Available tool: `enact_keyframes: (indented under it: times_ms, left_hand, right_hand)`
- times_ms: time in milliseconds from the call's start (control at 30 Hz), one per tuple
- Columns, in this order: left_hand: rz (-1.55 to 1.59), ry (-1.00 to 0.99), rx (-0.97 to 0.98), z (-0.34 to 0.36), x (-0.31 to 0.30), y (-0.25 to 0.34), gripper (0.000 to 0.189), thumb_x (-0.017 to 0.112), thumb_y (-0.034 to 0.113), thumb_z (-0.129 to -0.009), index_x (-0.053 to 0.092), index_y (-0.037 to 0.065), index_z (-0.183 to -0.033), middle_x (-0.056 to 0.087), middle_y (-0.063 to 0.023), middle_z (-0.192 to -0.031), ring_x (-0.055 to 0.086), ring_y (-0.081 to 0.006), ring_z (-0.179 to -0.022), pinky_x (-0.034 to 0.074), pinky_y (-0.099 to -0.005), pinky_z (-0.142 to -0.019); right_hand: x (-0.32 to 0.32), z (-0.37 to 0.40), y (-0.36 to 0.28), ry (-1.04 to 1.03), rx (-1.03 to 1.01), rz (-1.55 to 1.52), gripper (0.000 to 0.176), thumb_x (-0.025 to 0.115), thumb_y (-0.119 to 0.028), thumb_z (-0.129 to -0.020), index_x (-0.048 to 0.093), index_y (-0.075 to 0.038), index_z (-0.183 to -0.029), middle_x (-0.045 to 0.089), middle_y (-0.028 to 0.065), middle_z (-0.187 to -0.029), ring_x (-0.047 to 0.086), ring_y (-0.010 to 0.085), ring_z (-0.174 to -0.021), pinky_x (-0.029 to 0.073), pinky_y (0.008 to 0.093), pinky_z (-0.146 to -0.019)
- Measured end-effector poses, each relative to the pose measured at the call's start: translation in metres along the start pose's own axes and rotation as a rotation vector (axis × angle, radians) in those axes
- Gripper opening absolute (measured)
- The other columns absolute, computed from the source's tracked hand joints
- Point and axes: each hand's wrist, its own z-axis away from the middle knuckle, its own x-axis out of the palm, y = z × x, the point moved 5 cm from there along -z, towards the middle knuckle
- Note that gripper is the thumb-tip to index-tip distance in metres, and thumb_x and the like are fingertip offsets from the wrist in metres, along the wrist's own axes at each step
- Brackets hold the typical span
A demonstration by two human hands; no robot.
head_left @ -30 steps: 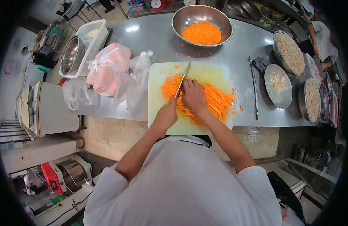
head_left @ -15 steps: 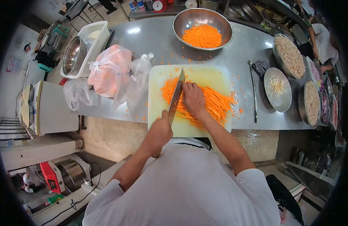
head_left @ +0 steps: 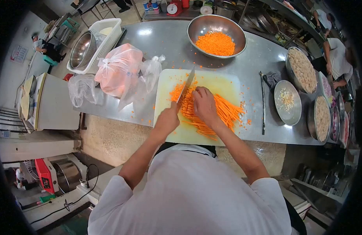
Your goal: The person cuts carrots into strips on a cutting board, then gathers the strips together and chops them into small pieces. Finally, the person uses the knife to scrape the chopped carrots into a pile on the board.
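- left hand gripping knife, blade in carrot strips
- right hand, fingers curled, pressing strips, 3 o'clock of blade
- wall notice at 9 o'clock: unreadable

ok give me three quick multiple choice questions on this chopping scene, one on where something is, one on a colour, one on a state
1. Where is the steel bowl of diced carrot?
A. on the counter, beyond the cutting board
B. on the floor
C. on a shelf overhead

2. What colour are the strips under the right hand?
A. green
B. purple
C. orange

3. What state is the knife in?
A. lying flat beside the board
B. gripped in the left hand, blade at the carrot
C. standing in the bowl

Answers:
1 A, the bowl sits on the counter past the board's far edge.
2 C, the strips are bright orange.
3 B, the left hand is closed round the handle.
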Motion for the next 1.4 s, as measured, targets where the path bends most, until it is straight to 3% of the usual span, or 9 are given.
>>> enact_keyframes:
  times_ms: [133,233,467,600,733,900,1033,1167,1400]
  left_hand:
    - [0.059,-0.096,-0.156,0.043,-0.046,0.032,0.022,0.05,-0.003,-0.078,0.041,-0.005,-0.099,0.059,-0.0324,-0.074,0.06,-0.0485,-0.075,0.046,-0.0547,-0.066]
    - [0.074,-0.083,-0.043,0.023,0.016,0.013,0.021,0.048,-0.003,-0.079,0.041,-0.006,-0.098,0.059,-0.0336,-0.076,0.059,-0.0493,-0.076,0.046,-0.0542,-0.068]
    - [0.192,-0.092,-0.095,0.059,-0.021,0.042,0.025,0.048,-0.005,-0.077,0.039,-0.007,-0.1,0.059,-0.0329,-0.074,0.059,-0.0495,-0.074,0.047,-0.0545,-0.067]
    - [0.126,0.029,-0.049,0.004,0.041,0.018,0.025,0.05,-0.003,-0.078,0.039,-0.007,-0.1,0.059,-0.0307,-0.07,0.06,-0.0477,-0.07,0.047,-0.0534,-0.063]
    - [0.209,-0.026,-0.096,0.046,-0.02,0.047,0.025,0.05,-0.003,-0.078,0.039,-0.007,-0.1,0.059,-0.0304,-0.07,0.061,-0.0466,-0.07,0.048,-0.053,-0.062]
    - [0.121,0.048,-0.107,0.009,0.046,0.02,0.026,0.049,-0.003,-0.079,0.039,-0.007,-0.102,0.058,-0.0323,-0.073,0.06,-0.0483,-0.072,0.045,-0.0555,-0.064]
    - [0.232,-0.028,-0.145,0.05,-0.015,0.052,0.028,0.05,-0.004,-0.078,0.037,-0.007,-0.102,0.058,-0.0336,-0.074,0.059,-0.0493,-0.074,0.045,-0.0553,-0.066]
    - [0.192,0.015,-0.218,0.027,0.047,0.029,0.022,0.048,0.006,-0.089,0.037,-0.005,-0.105,0.058,-0.0323,-0.076,0.058,-0.0496,-0.076,0.047,-0.0536,-0.067]
    - [0.294,0.098,-0.107,0.053,0.026,0.046,0.025,0.052,-0.003,-0.077,0.039,-0.007,-0.099,0.059,-0.0311,-0.074,0.06,-0.0483,-0.071,0.047,-0.0545,-0.065]
  right_hand:
    - [0.015,0.013,0.0,-0.098,-0.08,0.024,0.026,0.061,-0.006,-0.074,0.055,-0.004,-0.098,0.051,0.0131,-0.101,0.049,0.0319,-0.099,0.043,0.0445,-0.082]
    - [0.017,0.015,-0.002,-0.139,-0.056,0.096,0.026,0.06,-0.006,-0.074,0.055,-0.005,-0.099,0.05,0.0123,-0.098,0.049,0.031,-0.096,0.042,0.0428,-0.082]
    - [0.014,0.013,-0.002,-0.136,-0.075,0.081,0.027,0.059,-0.007,-0.073,0.054,-0.006,-0.1,0.05,0.0117,-0.097,0.048,0.0307,-0.096,0.041,0.0413,-0.083]
    - [0.016,0.016,-0.003,-0.151,-0.094,0.102,0.026,0.059,-0.007,-0.073,0.054,-0.006,-0.099,0.051,0.0114,-0.098,0.048,0.0303,-0.097,0.041,0.041,-0.084]
    - [0.017,0.014,0.0,-0.153,-0.083,0.083,0.025,0.058,-0.007,-0.074,0.054,-0.006,-0.098,0.051,0.0111,-0.099,0.048,0.03,-0.098,0.041,0.0408,-0.084]
    - [0.017,0.014,-0.002,-0.195,-0.063,0.082,0.025,0.058,-0.007,-0.074,0.055,-0.006,-0.099,0.051,0.0104,-0.099,0.048,0.0298,-0.099,0.041,0.0406,-0.084]
    - [0.017,0.014,0.001,-0.157,-0.08,0.076,0.025,0.058,-0.007,-0.075,0.055,-0.006,-0.1,0.052,0.01,-0.1,0.048,0.03,-0.099,0.041,0.0403,-0.084]
    - [0.015,0.016,-0.001,-0.162,-0.06,0.049,0.025,0.057,-0.006,-0.076,0.055,-0.006,-0.101,0.052,0.0103,-0.1,0.048,0.0303,-0.099,0.041,0.0402,-0.084]
    - [0.015,0.013,0.002,-0.116,-0.054,0.033,0.025,0.057,-0.005,-0.074,0.055,-0.005,-0.099,0.052,0.0119,-0.1,0.049,0.032,-0.1,0.041,0.0435,-0.084]
